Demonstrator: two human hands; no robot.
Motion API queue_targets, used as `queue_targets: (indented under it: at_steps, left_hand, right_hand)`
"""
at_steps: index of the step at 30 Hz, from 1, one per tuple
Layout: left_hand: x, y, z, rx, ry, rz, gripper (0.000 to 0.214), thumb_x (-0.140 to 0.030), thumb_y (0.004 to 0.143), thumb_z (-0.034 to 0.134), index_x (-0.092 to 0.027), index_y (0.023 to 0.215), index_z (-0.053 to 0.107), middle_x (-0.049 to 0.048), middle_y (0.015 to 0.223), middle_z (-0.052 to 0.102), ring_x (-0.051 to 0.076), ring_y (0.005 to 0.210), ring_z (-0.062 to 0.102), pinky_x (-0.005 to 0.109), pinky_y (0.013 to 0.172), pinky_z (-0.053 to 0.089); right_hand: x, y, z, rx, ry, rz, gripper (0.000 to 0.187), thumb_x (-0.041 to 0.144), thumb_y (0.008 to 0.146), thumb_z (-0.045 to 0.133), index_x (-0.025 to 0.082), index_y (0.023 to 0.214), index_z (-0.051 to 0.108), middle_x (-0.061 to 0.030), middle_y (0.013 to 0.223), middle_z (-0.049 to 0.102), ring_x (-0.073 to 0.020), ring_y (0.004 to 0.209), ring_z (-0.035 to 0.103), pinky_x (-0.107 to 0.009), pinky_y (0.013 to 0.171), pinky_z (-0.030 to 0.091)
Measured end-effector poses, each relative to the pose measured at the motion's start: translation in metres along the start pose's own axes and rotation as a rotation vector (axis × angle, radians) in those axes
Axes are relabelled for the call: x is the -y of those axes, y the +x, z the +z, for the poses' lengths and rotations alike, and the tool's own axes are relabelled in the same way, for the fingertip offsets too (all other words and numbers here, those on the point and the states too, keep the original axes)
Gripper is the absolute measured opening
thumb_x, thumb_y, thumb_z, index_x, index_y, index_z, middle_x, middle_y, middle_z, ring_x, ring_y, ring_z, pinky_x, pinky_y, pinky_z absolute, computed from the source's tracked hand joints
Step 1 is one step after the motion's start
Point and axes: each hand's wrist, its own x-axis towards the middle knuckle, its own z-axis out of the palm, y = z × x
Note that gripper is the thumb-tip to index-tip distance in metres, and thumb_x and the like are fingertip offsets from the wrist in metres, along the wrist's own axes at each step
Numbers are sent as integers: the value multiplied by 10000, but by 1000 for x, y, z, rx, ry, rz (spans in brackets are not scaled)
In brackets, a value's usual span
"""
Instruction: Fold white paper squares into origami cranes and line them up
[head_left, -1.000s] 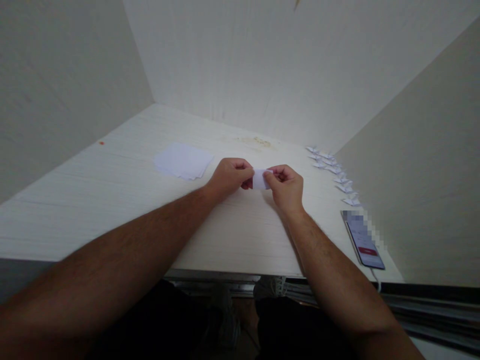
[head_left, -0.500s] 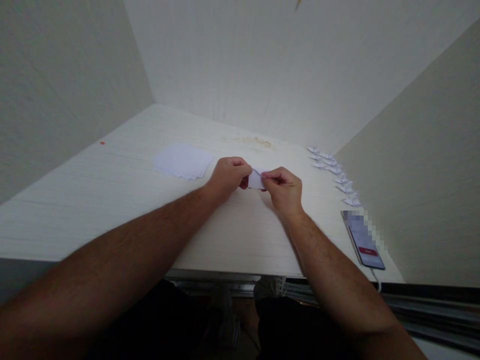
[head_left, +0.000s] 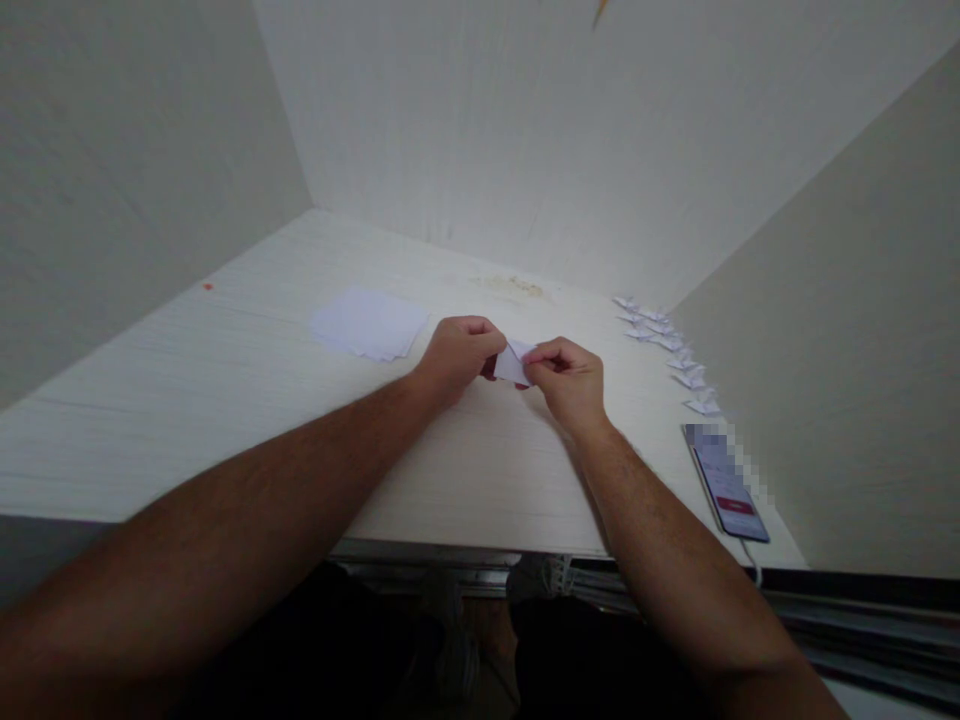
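A small folded piece of white paper [head_left: 513, 363] is pinched between both my hands just above the pale wooden table [head_left: 225, 400]. My left hand [head_left: 457, 355] is closed on its left edge, fingers curled. My right hand [head_left: 571, 382] grips its right edge between thumb and fingertips. Part of the paper is hidden behind my fingers.
A loose stack of white paper squares [head_left: 370, 324] lies to the left of my hands. A row of several small folded paper figures [head_left: 670, 353] runs along the right wall. A phone [head_left: 726, 482] with a cable lies at the table's right front corner. Walls enclose three sides.
The paper has turned slightly between my fingers and a corner now sticks up. My right thumb has shifted over its edge. Both hands stay in the same place.
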Motion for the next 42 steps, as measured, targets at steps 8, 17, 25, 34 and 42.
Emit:
queue_targets:
  at_steps: [8,17,25,34,42]
  left_hand:
    - [1,-2,-1,120,52,-23,116,-194,679,714,-150,626,621,17,544,633,104,476,575,227,483,494]
    - [0,-6,2,130,140,30,119,-184,722,688,-143,622,636,16,526,633,101,474,593,199,472,476]
    - [0,-6,5,100,-19,23,152,-163,680,674,-155,556,587,-9,451,575,111,415,569,219,429,461]
    - [-3,-5,2,138,-71,-22,147,-170,680,666,-150,550,602,-21,447,551,92,409,528,216,433,465]
    - [-2,-4,2,85,-60,-38,133,-200,700,700,-136,615,620,-9,569,598,87,506,568,229,515,543]
  right_hand:
    - [-5,1,-2,-51,-80,-57,108,251,675,719,208,772,697,69,538,579,-89,461,513,-241,473,473]
    - [-9,0,0,-104,-188,-118,110,304,741,752,207,744,699,40,599,603,-99,523,498,-253,517,413]
    - [-18,-1,-6,-67,-196,-324,36,288,794,754,253,803,747,-9,802,739,-163,737,677,-325,682,546]
    - [-8,1,-11,22,-173,-319,74,204,749,722,262,768,764,-6,836,753,-144,732,689,-283,621,545]
    - [-7,2,-12,63,-261,-397,104,193,761,710,272,778,775,-14,913,746,-147,812,691,-287,670,559]
